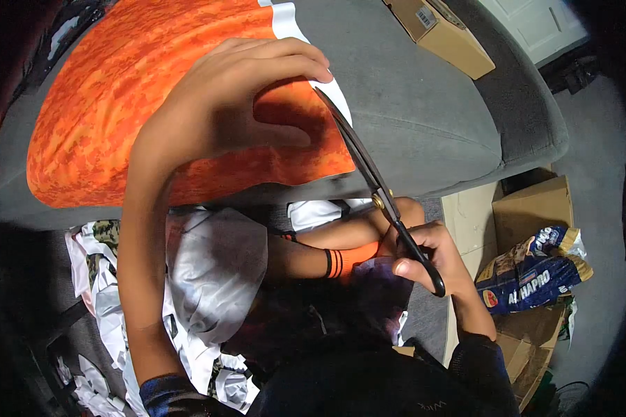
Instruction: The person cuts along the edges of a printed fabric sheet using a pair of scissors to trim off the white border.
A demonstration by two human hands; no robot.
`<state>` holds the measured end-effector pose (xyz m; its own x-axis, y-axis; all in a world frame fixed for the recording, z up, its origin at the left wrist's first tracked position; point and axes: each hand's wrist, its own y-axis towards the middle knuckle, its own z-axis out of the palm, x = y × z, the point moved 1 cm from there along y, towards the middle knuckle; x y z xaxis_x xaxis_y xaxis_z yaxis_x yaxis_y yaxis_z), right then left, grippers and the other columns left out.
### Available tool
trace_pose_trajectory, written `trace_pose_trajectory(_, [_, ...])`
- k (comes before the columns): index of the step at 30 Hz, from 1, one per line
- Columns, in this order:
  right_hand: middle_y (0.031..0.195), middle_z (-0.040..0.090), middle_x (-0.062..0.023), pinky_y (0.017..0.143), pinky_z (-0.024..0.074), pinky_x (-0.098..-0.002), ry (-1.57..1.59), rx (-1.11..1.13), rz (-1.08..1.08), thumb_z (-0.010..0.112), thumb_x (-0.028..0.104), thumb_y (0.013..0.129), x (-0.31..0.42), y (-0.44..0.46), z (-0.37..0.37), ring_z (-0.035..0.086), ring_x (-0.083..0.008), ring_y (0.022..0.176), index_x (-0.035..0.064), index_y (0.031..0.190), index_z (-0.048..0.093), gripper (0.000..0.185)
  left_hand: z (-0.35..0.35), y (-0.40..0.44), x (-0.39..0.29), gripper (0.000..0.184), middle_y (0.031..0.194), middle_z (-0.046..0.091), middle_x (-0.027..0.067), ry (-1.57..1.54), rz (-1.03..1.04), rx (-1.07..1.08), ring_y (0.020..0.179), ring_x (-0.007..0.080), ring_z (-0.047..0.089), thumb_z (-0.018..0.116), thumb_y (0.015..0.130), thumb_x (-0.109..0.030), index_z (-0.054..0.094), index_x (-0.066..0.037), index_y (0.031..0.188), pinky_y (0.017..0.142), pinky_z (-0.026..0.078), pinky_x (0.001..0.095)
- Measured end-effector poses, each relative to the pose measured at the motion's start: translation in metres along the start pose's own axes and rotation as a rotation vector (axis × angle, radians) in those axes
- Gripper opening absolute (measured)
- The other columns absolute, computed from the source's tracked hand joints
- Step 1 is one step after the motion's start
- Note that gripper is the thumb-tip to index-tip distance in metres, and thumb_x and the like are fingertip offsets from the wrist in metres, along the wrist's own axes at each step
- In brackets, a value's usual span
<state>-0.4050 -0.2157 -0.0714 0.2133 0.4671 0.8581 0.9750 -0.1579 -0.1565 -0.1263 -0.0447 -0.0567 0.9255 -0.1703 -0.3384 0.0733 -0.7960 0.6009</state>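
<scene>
Orange cloth [90,125] on grey couch [417,118], white scraps [111,320] on floor below. My L hand [219,97] on top of cloth, thumb & fingers wide apart. Scissors [358,156] next, blades at cloth's white edge, tip pointing away from me; can't tell if they're biting fabric. My R hand [435,257] wrapped round handles. Far R: blue bag [528,278] next to cardbd box [532,208].
</scene>
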Motion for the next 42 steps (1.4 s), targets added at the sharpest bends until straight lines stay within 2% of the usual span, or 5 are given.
trace_pose_trajectory(14, [0.050,0.037,0.0024,0.046,0.0225,-0.0251,-0.006,0.003,0.078,0.073,0.026,0.077,0.009,-0.005,0.000,0.027,-0.0117,0.046,0.0080,0.058,0.048,0.036,0.003,0.000,0.001,0.052,0.116,0.063,-0.0036,0.006,0.026,-0.069,0.099,0.0196,0.059,0.081,0.061,-0.011,0.062,-0.012,0.109,0.091,0.044,0.0318])
trace_pose_trajectory(18, [0.050,0.038,0.0025,0.046,0.0227,-0.0245,0.004,0.000,0.053,0.073,0.022,0.077,0.007,-0.006,0.001,0.028,-0.0112,0.047,0.0073,0.058,0.049,0.035,-0.002,0.000,-0.003,0.067,0.126,0.060,0.0035,0.004,-0.015,0.014,0.112,0.0243,0.057,0.080,0.054,-0.004,0.061,-0.011,0.118,0.098,0.042,0.0360])
trace_pose_trajectory(29, [0.046,0.040,0.0042,0.043,0.0240,-0.0247,-0.014,0.005,-0.004,0.078,0.017,0.079,-0.005,-0.009,0.001,0.031,-0.0096,0.043,0.0079,0.054,0.049,0.039,-0.002,0.003,-0.012,0.070,0.130,0.058,0.0026,0.073,-0.102,0.069,0.115,0.0246,0.055,0.079,0.053,-0.002,0.062,-0.012,0.120,0.101,0.042,0.0359])
trace_pose_trajectory(39, [0.063,0.053,-0.0028,0.050,0.0304,-0.0279,-0.032,0.001,-0.102,0.077,0.009,0.064,-0.072,-0.008,0.028,0.040,-0.0141,0.053,0.0035,0.068,0.056,0.022,0.013,-0.006,-0.048,0.053,0.132,0.055,-0.0017,0.208,-0.121,0.130,0.116,0.0210,0.053,0.073,0.072,-0.017,0.060,-0.013,0.123,0.100,0.039,0.0358])
trace_pose_trajectory(42, [0.065,0.055,-0.0043,0.050,0.0318,-0.0303,0.010,-0.183,-0.201,0.081,0.016,0.065,-0.083,0.002,0.046,0.043,-0.0157,0.054,0.0046,0.068,0.056,0.028,0.013,-0.003,-0.052,0.051,0.132,0.055,-0.0015,-0.092,-0.170,-0.021,0.116,0.0224,0.053,0.073,0.073,-0.016,0.060,-0.011,0.122,0.101,0.038,0.0362])
